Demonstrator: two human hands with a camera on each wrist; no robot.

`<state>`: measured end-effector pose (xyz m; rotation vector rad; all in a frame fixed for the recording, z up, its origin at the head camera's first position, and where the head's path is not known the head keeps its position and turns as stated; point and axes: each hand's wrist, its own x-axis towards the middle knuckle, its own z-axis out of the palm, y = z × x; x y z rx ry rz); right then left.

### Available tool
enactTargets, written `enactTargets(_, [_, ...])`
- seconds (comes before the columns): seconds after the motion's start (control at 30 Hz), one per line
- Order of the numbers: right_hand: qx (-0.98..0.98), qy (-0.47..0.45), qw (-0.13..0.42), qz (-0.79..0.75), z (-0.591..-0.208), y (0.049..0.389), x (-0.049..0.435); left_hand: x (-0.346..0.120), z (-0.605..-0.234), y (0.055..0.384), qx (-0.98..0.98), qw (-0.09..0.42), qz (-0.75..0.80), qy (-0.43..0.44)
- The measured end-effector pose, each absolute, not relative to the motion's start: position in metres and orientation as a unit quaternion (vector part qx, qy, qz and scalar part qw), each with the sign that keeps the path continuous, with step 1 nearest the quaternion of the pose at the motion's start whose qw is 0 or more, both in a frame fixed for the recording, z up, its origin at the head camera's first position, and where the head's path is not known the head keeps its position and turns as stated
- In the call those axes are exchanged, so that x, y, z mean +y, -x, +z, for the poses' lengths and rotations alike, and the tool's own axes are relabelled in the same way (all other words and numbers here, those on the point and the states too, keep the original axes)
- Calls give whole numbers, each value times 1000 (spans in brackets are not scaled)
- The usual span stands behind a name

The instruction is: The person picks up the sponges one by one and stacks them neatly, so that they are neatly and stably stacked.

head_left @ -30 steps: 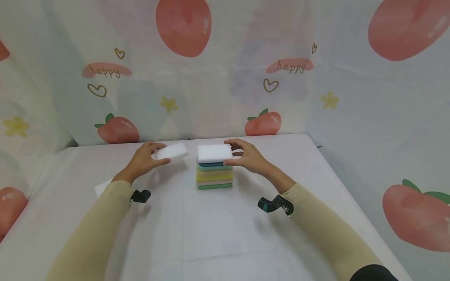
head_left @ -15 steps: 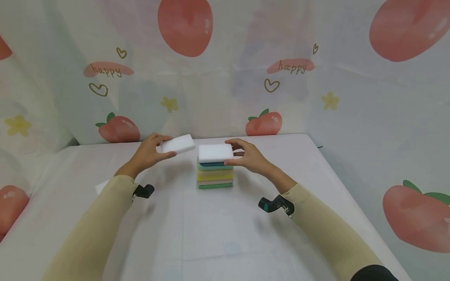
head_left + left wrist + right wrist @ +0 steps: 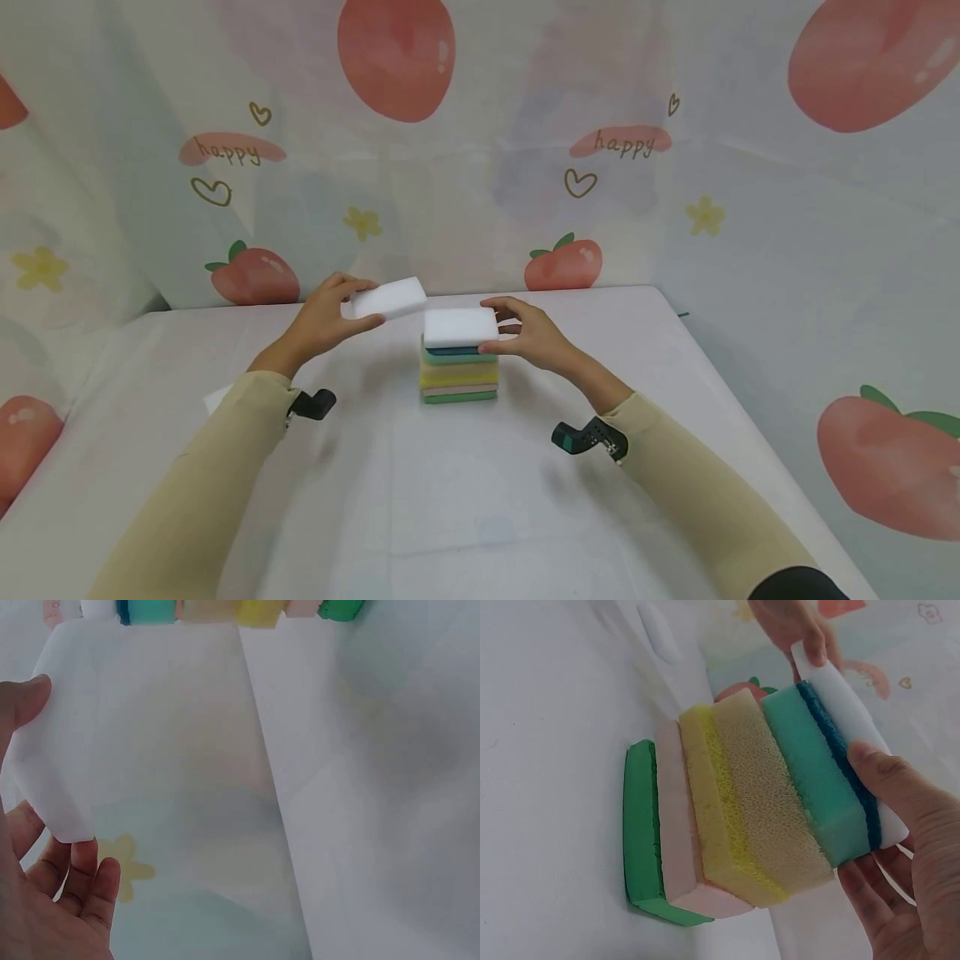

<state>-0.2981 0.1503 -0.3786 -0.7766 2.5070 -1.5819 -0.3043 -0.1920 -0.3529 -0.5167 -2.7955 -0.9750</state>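
My left hand [image 3: 324, 321] pinches a white sponge block [image 3: 390, 297] between thumb and fingers. It is raised and tilted, just left of and slightly above the top of a stack of sponges. In the stack, from the bottom, lie a green block [image 3: 646, 825], a pink block [image 3: 679, 817], a yellow and tan sponge [image 3: 757, 787], a teal sponge with a dark blue layer [image 3: 802, 742], and another white sponge block [image 3: 459, 327] on top. My right hand [image 3: 536, 335] grips the right end of that top block, its thumb also near the dark blue layer.
Another white block [image 3: 216, 399] lies on the table at the left, partly hidden by my left sleeve. The white-covered table [image 3: 465, 500] meets a printed cloth backdrop [image 3: 465, 208] behind the stack. A wrist camera [image 3: 588, 437] sticks out from my right sleeve.
My left hand has moved up and to the right, bringing its white sponge block closer to the top of the stack. The right hand and the stack have stayed in place.
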Motion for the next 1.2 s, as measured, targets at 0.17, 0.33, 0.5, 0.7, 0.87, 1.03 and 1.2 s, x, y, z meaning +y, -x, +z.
enactTargets(0.17, [819,253,39,-514,-379,298,150,-186,-349,303,-927,72,-326,171])
enactTargets(0.33, [820,253,41,-512,-378,298,151,-182,-346,302,-926,77,-321,184])
enactTargets(0.5, [819,254,40,-513,-378,298,150,-177,-344,301,-923,84,-321,196])
enactTargets(0.7, [822,253,36,-508,-378,298,151,-169,-341,299,-918,86,-327,204])
enactTargets(0.87, [826,252,34,-503,-378,298,151,-163,-339,297,-916,88,-329,214])
enactTargets(1.03, [824,256,34,-504,-377,297,151,-158,-337,295,-911,88,-333,226])
enactTargets(1.2, [824,255,38,-505,-377,297,151,-154,-336,295,-909,83,-334,233])
